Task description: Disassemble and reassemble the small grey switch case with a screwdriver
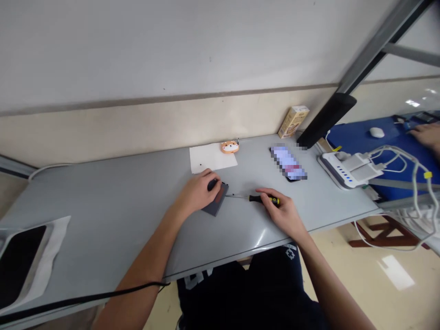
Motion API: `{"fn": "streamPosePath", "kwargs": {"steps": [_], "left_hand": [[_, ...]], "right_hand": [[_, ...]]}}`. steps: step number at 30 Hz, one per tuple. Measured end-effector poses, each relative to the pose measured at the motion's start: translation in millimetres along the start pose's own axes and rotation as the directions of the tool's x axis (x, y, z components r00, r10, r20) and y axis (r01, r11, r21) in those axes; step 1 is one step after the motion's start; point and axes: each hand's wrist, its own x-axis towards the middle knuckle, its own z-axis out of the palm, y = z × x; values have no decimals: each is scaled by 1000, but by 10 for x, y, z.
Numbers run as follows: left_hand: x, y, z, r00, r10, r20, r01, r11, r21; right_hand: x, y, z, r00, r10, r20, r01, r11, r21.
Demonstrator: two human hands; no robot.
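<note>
My left hand [203, 189] is closed over a small dark grey rectangular device [213, 207], which lies on the grey desk [113, 206]. A rounded black part shows under my left fingers, and a reddish patch is on the device's face. In my right hand [282, 210] is a screwdriver [256, 198] with a black and yellow handle. Its thin shaft points left, and the tip is at or near the device's right edge; I cannot tell whether it touches. A tiny dark bit sits by the shaft.
Behind my hands lie a white paper [202, 158] with a small dark speck and an orange animal-faced case [229, 146]. To the right are a phone [288, 162], a small box [293, 121] and a power strip [343, 172] with cables. Another person's hand [428, 135] rests at far right.
</note>
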Motion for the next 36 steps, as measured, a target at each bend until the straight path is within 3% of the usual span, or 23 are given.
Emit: {"fn": "streamPosePath", "kwargs": {"steps": [5,13,19,24,28,31,33,36], "left_hand": [[0,-1,-6,1000,17,-14,-18,1000,-20],[-11,88,7,981,191,-35,-194,976,-95],[18,146,66,980,198,-18,-198,958,-207],[26,157,73,978,209,-23,-208,950,-233],[13,162,64,976,216,-29,-216,940,-264],[41,40,20,982,174,-68,-186,943,-275],[90,-133,-23,982,70,-178,-109,969,-223],[169,-453,-69,917,-130,-377,116,991,-62]], "right_hand": [[-13,22,-17,993,38,-114,-36,999,24],[-35,60,-34,966,128,-223,-100,986,134],[-44,61,-48,994,50,-100,-38,992,122],[-37,70,-50,995,-26,-94,35,995,96],[-32,70,-49,996,-16,-82,24,995,99],[-27,58,-51,996,15,-84,-5,993,114],[-23,55,-52,995,37,-98,-24,991,132],[-24,68,-48,994,51,-94,-38,989,140]]}}
